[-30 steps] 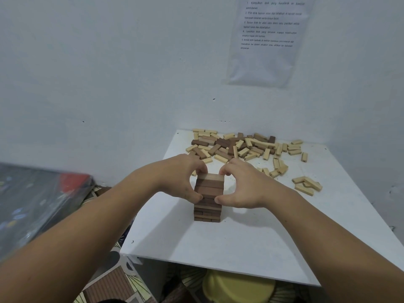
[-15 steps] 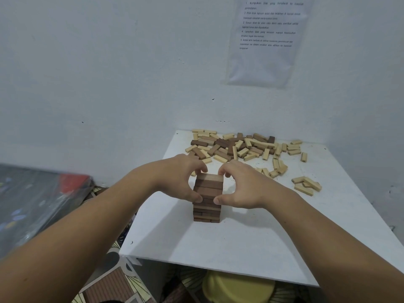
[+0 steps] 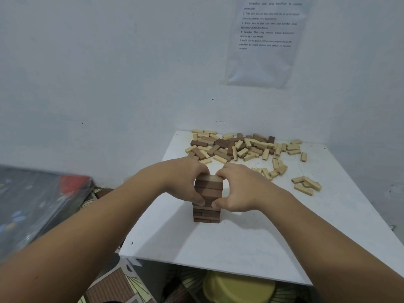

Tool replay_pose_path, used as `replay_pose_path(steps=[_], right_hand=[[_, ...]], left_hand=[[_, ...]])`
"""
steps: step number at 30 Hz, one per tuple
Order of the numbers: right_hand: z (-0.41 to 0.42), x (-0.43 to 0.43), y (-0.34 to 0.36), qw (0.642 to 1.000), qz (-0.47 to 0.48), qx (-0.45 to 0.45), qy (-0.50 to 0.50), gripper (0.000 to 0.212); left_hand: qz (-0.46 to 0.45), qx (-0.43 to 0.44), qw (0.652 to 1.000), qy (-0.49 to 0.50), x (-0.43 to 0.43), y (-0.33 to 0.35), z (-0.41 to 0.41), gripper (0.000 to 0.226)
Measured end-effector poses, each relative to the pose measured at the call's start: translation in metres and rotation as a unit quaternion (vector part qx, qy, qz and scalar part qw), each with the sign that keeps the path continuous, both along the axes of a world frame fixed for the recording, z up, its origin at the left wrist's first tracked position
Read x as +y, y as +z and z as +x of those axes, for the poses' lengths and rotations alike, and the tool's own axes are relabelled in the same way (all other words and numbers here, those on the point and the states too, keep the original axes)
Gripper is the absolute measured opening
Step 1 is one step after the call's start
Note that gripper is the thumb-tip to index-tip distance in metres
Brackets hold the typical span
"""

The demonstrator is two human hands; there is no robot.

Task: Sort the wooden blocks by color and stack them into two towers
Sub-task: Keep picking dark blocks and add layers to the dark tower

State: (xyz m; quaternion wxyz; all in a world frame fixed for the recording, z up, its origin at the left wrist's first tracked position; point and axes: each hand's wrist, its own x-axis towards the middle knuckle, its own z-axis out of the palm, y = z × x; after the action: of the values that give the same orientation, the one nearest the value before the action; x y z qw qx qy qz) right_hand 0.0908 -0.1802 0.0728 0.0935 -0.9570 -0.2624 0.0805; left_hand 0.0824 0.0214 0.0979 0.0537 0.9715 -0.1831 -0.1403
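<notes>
Advise squeezing evenly from both sides and releasing together, lest upper courses shear. Found left hand (image 3: pixel 185 182) and right hand (image 3: pixel 242 189) curled round the dark tower (image 3: pixel 207 193), thumbs on its near face. Stands on the table (image 3: pixel 240 243), left of centre: brown, cross-laid courses, lower ones slightly ragged; loose blocks (image 3: pixel 240 147) heaped along far edge.

The dark-brown tower (image 3: pixel 207 193) I hold is smooth, matt wood with a faint grain. The loose blocks (image 3: pixel 242 152) behind it are the same unvarnished wood, some pale cream, some brown. The white tabletop (image 3: pixel 251 237) looks matt and lightly scuffed. The wall sheet (image 3: pixel 262 62) is paper under shiny plastic film. The yellow tub (image 3: pixel 238 289) below looks like smooth plastic.
</notes>
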Motion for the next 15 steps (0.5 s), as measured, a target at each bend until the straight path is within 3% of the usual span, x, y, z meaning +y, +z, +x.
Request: replay_pose_path(steps=[15], right_hand=[[-0.0013,0.0008,0.0027,0.999,0.026,0.033,-0.008,0.054]], left_hand=[[-0.006,0.017,1.0,0.008,-0.0016,0.002,-0.0019,0.058]])
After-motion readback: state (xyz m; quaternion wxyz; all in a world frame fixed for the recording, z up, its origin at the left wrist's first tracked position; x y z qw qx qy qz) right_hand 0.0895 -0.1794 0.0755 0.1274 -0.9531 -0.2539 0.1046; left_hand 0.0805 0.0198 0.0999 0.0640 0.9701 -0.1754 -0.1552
